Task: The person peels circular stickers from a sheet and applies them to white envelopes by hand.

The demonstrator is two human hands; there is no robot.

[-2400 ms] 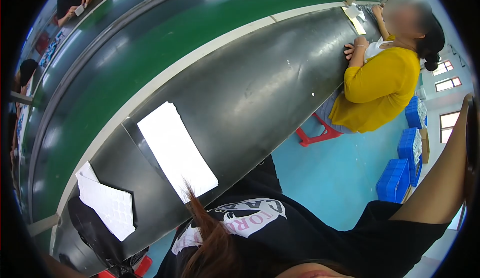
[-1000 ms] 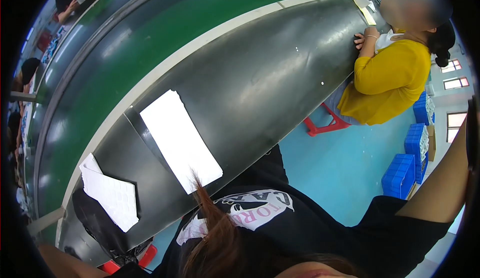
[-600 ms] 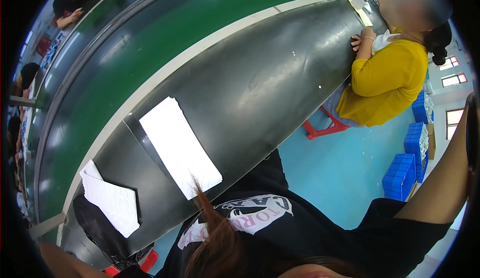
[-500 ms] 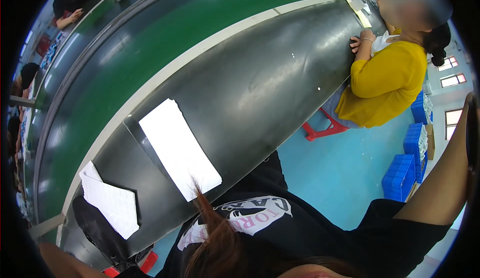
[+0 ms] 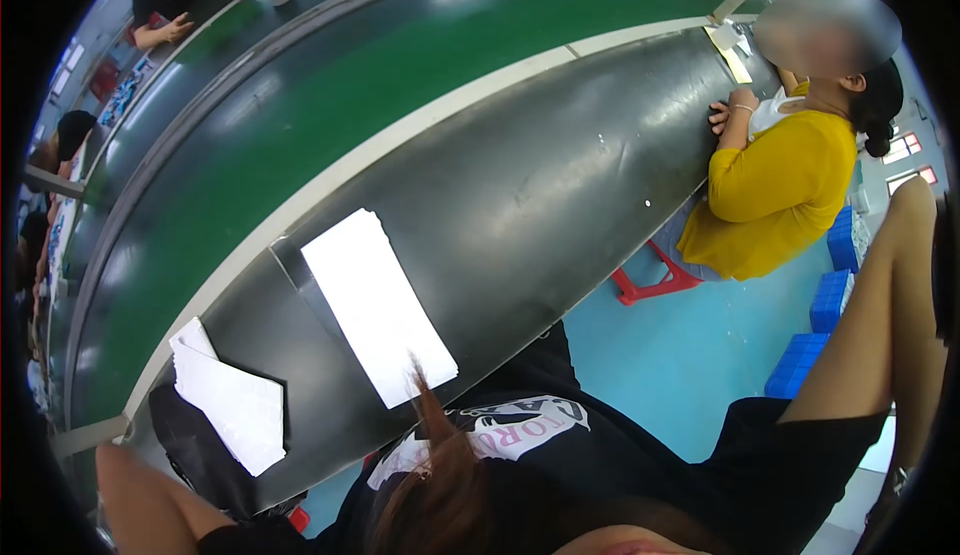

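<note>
Both my hands are out of view; only my bent arms show. My left arm [image 5: 150,500] juts in at the lower left, elbow near the table edge beside a black plastic-like bundle [image 5: 190,440]. On the right, my right arm [image 5: 850,355] is raised with the elbow up, and its forearm runs down along the picture edge. In front of my body a long white stack of paper [image 5: 378,305] lies flat on the dark tabletop [image 5: 520,195]. A second, folded white paper pile [image 5: 235,405] lies left of it, partly over the black bundle.
A green conveyor belt [image 5: 290,125] runs behind the table, past a pale rail [image 5: 420,125]. To the right a person in a yellow top [image 5: 780,185] sits on a red stool [image 5: 655,280]. Blue crates [image 5: 795,365] stand on the floor. Another person [image 5: 175,0] sits across the belt.
The camera view has shifted, so the table and papers sit slightly lower and further right. My left elbow shows higher, and more of my right forearm has come into view. The papers look unmoved.
</note>
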